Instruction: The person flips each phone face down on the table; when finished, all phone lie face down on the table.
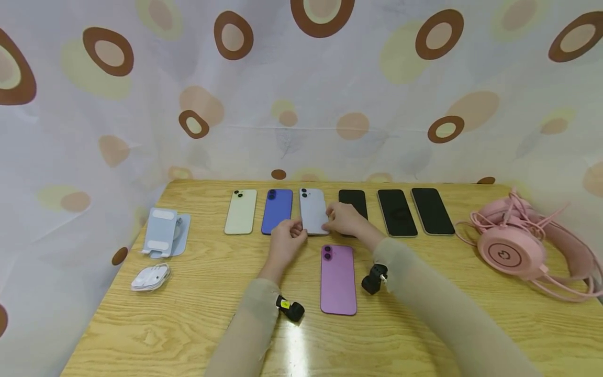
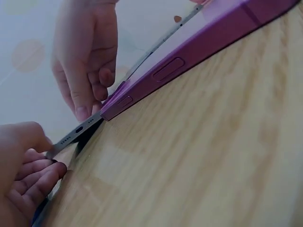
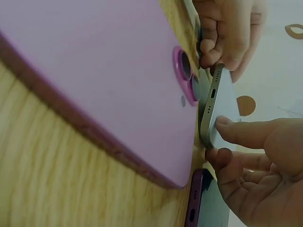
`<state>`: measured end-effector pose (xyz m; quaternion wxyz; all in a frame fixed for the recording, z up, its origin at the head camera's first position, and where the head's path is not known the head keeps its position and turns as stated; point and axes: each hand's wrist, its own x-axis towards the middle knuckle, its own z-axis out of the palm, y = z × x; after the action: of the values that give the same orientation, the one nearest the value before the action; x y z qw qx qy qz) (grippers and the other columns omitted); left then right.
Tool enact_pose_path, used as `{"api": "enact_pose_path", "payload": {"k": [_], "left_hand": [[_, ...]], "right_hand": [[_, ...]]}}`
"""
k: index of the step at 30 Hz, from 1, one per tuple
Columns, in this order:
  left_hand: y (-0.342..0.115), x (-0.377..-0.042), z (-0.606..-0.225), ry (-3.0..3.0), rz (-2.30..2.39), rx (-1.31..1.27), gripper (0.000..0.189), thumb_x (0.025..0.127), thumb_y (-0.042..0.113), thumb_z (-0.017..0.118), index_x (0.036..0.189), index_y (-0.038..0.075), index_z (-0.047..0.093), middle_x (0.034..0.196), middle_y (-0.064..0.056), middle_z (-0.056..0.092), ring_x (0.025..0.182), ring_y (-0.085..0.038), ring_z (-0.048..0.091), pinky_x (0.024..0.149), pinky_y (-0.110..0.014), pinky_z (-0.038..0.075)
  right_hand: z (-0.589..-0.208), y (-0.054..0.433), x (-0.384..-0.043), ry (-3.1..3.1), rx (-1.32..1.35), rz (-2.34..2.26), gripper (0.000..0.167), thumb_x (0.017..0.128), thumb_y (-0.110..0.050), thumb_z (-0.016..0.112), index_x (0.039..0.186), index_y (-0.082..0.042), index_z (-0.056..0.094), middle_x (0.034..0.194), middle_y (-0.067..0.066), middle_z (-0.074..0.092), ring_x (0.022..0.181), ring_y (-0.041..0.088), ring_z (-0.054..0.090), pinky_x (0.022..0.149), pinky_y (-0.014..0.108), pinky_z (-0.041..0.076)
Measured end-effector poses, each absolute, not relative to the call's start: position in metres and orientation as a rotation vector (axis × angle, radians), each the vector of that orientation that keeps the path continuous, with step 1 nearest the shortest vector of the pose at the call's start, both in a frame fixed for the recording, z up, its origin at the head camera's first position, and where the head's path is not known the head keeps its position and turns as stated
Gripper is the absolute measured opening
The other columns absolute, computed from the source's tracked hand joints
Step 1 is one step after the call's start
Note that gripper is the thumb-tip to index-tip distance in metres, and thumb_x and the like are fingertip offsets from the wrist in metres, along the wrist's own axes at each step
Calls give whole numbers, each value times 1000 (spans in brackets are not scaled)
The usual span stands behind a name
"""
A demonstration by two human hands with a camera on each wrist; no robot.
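Note:
A pale silver-blue phone (image 1: 313, 209) lies face down in a row of phones at the far side of the wooden table (image 1: 188, 324). My left hand (image 1: 298, 229) pinches its near left corner. At its near right corner my right hand (image 1: 331, 222) pinches it, thumb on top and a finger beneath. The right wrist view shows the silver-blue phone (image 3: 220, 109) with its near end lifted slightly between right hand (image 3: 222, 137) and left hand (image 3: 227, 38). In the left wrist view its edge (image 2: 75, 132) runs between both hands. A purple phone (image 1: 337, 279) lies face down just in front of them.
Left in the row lie a cream phone (image 1: 241, 211) and a blue phone (image 1: 277, 209); right lie three face-up phones, the nearest (image 1: 353, 201) partly hidden by my right hand. A pink headset (image 1: 513, 251) sits far right; a pale blue stand (image 1: 162, 232) and white cable (image 1: 151, 277) sit left.

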<state>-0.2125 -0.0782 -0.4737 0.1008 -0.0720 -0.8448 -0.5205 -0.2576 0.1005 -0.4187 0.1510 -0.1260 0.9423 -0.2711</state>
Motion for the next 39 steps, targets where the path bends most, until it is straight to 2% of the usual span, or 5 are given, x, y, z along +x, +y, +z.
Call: {"api": "enact_pose_path", "payload": {"k": [4,15,23,30,39], "left_hand": [[-78,-212,-473,-2572,-1520,-245,29,83,1,67,111,-10,64,88,-11,61,79,-20,60,70,-22,53],[-77,-210,-471,-2554,-1454,-305,30,79,-6,65,109,-11,65,88,-13,62,78,-20,61,68,-20,53],[-77,-210,-471,-2570,-1472,-289,29,78,-6,69,107,-9,65,87,-10,60,76,-18,60,69,-20,53],[-77,-210,-472,-2577,-1458,-266,32,76,-5,76,106,-7,66,90,-11,61,78,-19,60,69,-21,53],[-75,-210,-471,-2553,-1395,-278,27,78,-6,74,103,-6,67,88,-10,61,78,-18,60,69,-21,53]], "right_hand": [[-421,102,-256,2725,-375,-760,42,85,-18,72,116,6,56,65,2,55,56,12,48,54,24,39],[-421,99,-252,2742,-325,-688,46,86,-19,72,120,6,55,70,5,57,63,15,49,60,27,42],[-421,98,-252,2758,-328,-677,44,86,-19,71,119,7,55,73,6,55,64,16,49,56,26,40],[-423,96,-252,2752,-293,-704,47,86,-20,70,121,7,54,68,4,52,63,16,49,55,26,39],[-425,100,-251,2756,-290,-777,46,87,-19,68,123,7,53,69,6,56,60,15,53,55,26,43]]}}
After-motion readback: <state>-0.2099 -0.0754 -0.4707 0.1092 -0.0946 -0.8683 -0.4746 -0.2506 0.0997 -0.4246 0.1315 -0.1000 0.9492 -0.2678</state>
